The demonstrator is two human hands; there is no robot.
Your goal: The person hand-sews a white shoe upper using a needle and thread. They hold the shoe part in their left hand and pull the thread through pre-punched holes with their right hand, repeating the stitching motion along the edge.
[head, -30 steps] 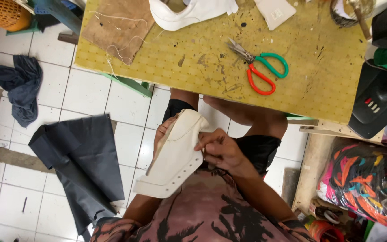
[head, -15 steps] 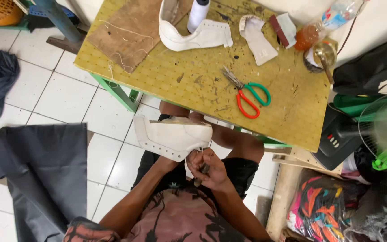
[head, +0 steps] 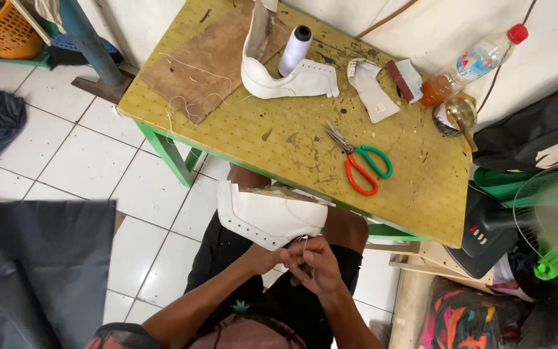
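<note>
A white shoe upper (head: 267, 214) with rows of punched holes lies across my knees, below the table's near edge. My left hand (head: 272, 258) pinches its lower edge. My right hand (head: 318, 262) is closed just beside it, fingers bunched on a thin thread or needle that I can barely make out. Both hands touch each other at the upper's bottom corner.
The yellow pegboard table (head: 279, 136) holds red-and-green scissors (head: 363, 167), a white thread spool (head: 295, 50), another white shoe upper (head: 292, 81), brown leather (head: 198, 68), white scraps (head: 372, 90) and a bottle (head: 473, 64). Dark fabric (head: 40, 265) lies on the tiled floor; a fan (head: 550, 226) stands right.
The view has tilted up, showing more of the table. The white upper turned from upright to flat across my knees, and both hands came together at its lower edge.
</note>
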